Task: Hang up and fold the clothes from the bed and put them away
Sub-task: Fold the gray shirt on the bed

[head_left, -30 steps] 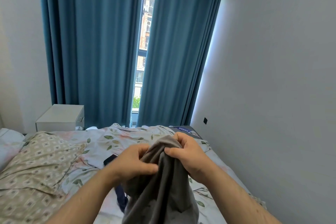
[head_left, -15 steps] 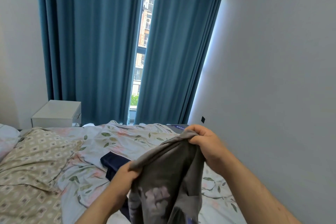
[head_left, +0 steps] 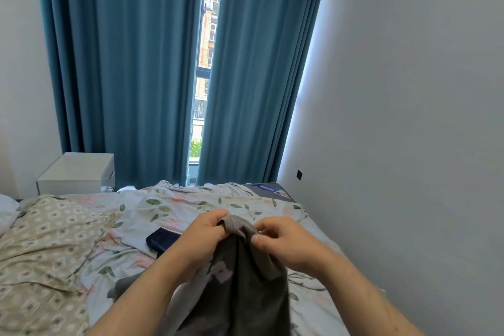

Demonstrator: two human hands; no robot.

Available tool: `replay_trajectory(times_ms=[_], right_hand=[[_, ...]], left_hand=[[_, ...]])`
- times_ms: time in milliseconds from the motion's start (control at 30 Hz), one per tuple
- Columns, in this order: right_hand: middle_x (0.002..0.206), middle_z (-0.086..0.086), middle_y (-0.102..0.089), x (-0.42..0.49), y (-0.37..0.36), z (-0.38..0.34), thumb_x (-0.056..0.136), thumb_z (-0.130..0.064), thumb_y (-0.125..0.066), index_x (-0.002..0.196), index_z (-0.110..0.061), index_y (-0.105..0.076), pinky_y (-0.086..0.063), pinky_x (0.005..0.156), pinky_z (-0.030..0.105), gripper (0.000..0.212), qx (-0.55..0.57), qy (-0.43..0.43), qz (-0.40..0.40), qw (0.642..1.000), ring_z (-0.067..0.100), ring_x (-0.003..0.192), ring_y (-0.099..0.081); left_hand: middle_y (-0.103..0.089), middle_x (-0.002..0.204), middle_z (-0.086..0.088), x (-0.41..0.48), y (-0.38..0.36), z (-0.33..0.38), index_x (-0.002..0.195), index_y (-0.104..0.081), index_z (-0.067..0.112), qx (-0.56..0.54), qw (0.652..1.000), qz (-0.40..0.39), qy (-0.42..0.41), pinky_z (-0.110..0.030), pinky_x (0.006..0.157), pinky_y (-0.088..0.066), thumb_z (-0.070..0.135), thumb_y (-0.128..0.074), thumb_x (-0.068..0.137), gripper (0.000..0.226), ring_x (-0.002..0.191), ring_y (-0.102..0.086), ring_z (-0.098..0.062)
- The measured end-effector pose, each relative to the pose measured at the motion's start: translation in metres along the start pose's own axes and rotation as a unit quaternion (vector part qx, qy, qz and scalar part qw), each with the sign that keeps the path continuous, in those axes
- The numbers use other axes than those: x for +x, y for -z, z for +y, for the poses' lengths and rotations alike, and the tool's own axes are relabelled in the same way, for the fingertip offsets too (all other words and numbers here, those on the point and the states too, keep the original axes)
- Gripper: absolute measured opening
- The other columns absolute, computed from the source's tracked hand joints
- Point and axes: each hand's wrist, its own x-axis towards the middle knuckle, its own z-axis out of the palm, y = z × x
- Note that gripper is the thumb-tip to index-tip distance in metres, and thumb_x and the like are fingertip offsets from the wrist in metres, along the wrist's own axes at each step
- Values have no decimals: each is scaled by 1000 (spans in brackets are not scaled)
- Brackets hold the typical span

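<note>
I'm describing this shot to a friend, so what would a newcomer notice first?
Front and centre, the left hand and right hand grip the top of a grey garment over the floral bed. Behind, tall blue curtains part on a bright window slit.

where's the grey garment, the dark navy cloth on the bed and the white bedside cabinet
grey cotton garment (head_left: 256, 292), head view, its hanging middle
dark navy folded cloth (head_left: 160, 240), head view, its upper face
white boxy bedside cabinet (head_left: 79, 169), head view, its top panel

Grey garment (head_left: 242, 278) bunched, hanging over bed (head_left: 191, 204), navy garment (head_left: 161, 240) lying flat
</note>
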Motion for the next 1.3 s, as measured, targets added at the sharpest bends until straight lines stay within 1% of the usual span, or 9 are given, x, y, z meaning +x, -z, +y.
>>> replay_trajectory(times_ms=[133, 267, 433, 567, 767, 867, 1067, 1200, 1300], right_hand=[[80, 2, -58, 9, -13, -3, 101, -16, -52, 89, -11, -62, -51, 82, 48, 17, 138, 2, 75, 988, 16, 77, -52], [76, -9, -59, 15, -4, -20, 102, -25, -47, 84, -29, -62, -44, 73, 30, 24, 196, 45, 124, 972, 8, 73, -51], [78, -16, -62, 22, 5, -33, 90, -41, -46, 83, -37, -63, -44, 79, 26, 19, 193, 73, 122, 971, 2, 77, -55], [85, -5, -65, 18, 10, -30, 90, -39, -50, 80, -33, -66, -47, 84, 35, 20, 269, 68, 120, 953, 12, 83, -57], [82, -1, -67, 1, 30, -19, 100, -25, -49, 78, -32, -70, -52, 76, 31, 31, 358, 64, 94, 927, 12, 77, -61], [78, -1, -67, -8, 48, -12, 106, -14, -42, 77, -28, -70, -54, 70, 25, 43, 373, 69, 105, 919, 10, 72, -63], [74, -1, -65, -21, 83, 11, 106, -13, -43, 86, -16, -61, -52, 65, 22, 27, 384, 41, 178, 905, 9, 67, -60], [77, 6, -63, -23, 91, 25, 106, -13, -43, 87, -13, -60, -52, 66, 27, 25, 387, 13, 213, 897, 15, 68, -59], [79, 7, -64, -22, 92, 32, 106, -14, -44, 87, -13, -62, -51, 70, 31, 26, 379, -3, 224, 898, 17, 71, -59]], left_hand=[[-70, 87, -13, -3, 5, 7, 93, -69, 4, -15, 1000, -3, -13, -38, 78, -48, 33, -66, 78, 33, 82, -63, -22], [-77, 97, -1, -4, 18, 8, 94, -77, 24, 10, 998, -62, 3, -20, 72, -54, 9, -58, 95, 24, 89, -72, -11], [-72, 98, -21, -4, 18, -12, 95, -73, 6, 118, 981, -149, 34, -38, 82, -55, -5, -60, 83, 21, 87, -70, -22], [-75, 95, -10, -9, -2, -43, 94, -74, 14, 65, 979, -191, 40, -28, 76, -52, 2, -68, 83, 18, 87, -67, -13], [-61, 70, 8, -5, -34, -75, 77, -72, 17, 105, 978, -173, 40, -26, 69, -43, 11, -66, 76, 9, 72, -54, -7], [-60, 75, 2, 0, -26, -73, 77, -66, 9, 97, 979, -164, 69, -26, 71, -42, 22, -70, 71, 15, 76, -57, -11], [-71, 84, -9, 13, 20, -41, 92, -68, 2, 42, 988, -124, 85, -27, 75, -49, 22, -64, 65, 34, 83, -66, -19], [-64, 71, 7, 23, 50, -27, 79, -63, 17, 125, 986, -98, 50, -29, 71, -45, 14, -66, 73, 8, 72, -59, -11], [-73, 93, -4, 23, 60, -35, 94, -68, 12, 52, 989, -106, 84, -36, 85, -50, 21, -69, 78, 18, 87, -67, -20]])
